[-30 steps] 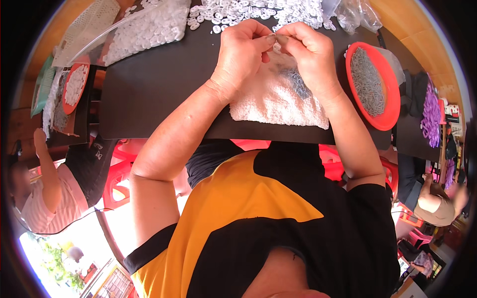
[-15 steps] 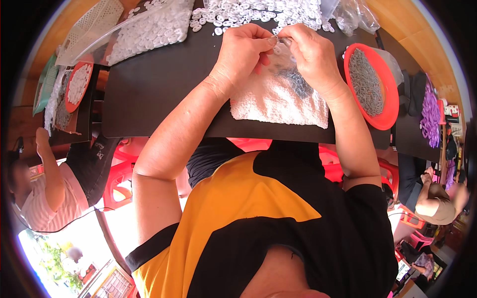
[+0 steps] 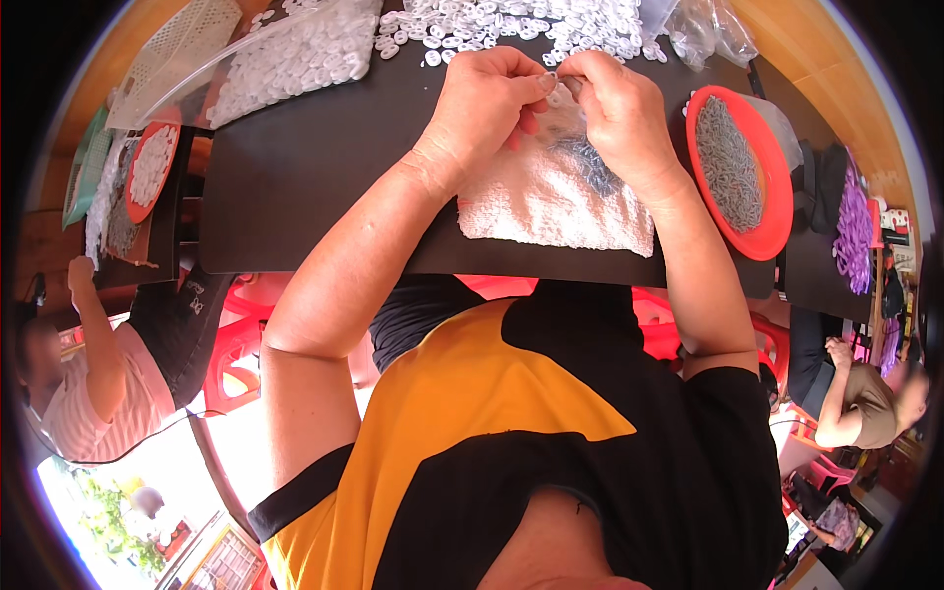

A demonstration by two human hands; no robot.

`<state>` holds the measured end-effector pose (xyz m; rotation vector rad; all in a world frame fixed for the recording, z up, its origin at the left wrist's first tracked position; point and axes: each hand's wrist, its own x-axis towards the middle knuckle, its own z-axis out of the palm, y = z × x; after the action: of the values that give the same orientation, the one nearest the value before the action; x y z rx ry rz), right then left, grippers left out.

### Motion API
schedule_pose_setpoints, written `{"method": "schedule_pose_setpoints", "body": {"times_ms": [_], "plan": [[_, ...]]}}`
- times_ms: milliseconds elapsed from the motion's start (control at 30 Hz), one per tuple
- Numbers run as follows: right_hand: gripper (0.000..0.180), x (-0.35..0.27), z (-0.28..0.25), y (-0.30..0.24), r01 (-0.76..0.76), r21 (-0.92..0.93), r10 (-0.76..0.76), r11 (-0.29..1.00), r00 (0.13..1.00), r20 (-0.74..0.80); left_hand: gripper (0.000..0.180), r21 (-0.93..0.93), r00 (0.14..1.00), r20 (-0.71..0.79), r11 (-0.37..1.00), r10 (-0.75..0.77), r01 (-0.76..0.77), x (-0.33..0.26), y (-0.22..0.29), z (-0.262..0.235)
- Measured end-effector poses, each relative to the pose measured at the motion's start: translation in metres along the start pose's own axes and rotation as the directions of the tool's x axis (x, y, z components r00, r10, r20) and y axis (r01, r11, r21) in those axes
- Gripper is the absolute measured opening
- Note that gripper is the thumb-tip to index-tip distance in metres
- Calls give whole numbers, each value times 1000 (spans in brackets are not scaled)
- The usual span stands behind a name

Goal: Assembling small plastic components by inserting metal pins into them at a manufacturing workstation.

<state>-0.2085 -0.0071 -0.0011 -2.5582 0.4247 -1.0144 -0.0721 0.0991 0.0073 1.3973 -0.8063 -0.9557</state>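
Above a pale towel [image 3: 536,211], my left hand [image 3: 482,113] and my right hand [image 3: 626,118] meet fingertip to fingertip. The fingers of both are pinched together. Whatever small piece sits between them is mostly hidden and too small to name. Beside my right hand, a little heap of grey screw-like pieces [image 3: 593,165] rests on the towel, partly covered by that hand. Just beyond my fingers, many loose white oval pieces with holes [image 3: 472,37] are spread over the dark table [image 3: 315,187].
A clear bag of white pieces [image 3: 295,71] lies at the far left. To my right stands a red basin [image 3: 777,238] of grey screw-like pieces, with purple items [image 3: 854,231] beyond it. Another red dish [image 3: 141,208] is at left. One person [image 3: 108,379] sits left, another [image 3: 870,403] right.
My hands stay together over the towel with only a slight shift of the fingers. At right, the other person's arms and head have moved a little.
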Motion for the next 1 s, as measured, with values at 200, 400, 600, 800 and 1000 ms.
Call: {"method": "schedule_pose_setpoints", "body": {"times_ms": [200, 400, 600, 800, 1000], "plan": [[14, -3, 8, -3, -56, -82, 54, 995, 998, -29, 12, 76, 998, -64, 997, -3, 8, -2, -3, 7], [12, -4, 17, -5, -45, -93, 39, 995, 997, -66, 12, 102, 988, -149, 995, 37, -22, -1, -11, 12], [16, -4, 17, -12, -29, -104, 23, 994, 998, -59, 11, 176, 974, -194, 981, 113, -79, 2, -21, 13], [14, -5, 11, -6, -51, -42, 49, 998, 998, -50, 11, 116, 980, -190, 993, 57, -35, 0, -13, 16], [13, -3, 16, -16, -57, -132, 56, 990, 998, -13, 10, 216, 962, -216, 969, 169, -121, 7, -30, 14]]}}
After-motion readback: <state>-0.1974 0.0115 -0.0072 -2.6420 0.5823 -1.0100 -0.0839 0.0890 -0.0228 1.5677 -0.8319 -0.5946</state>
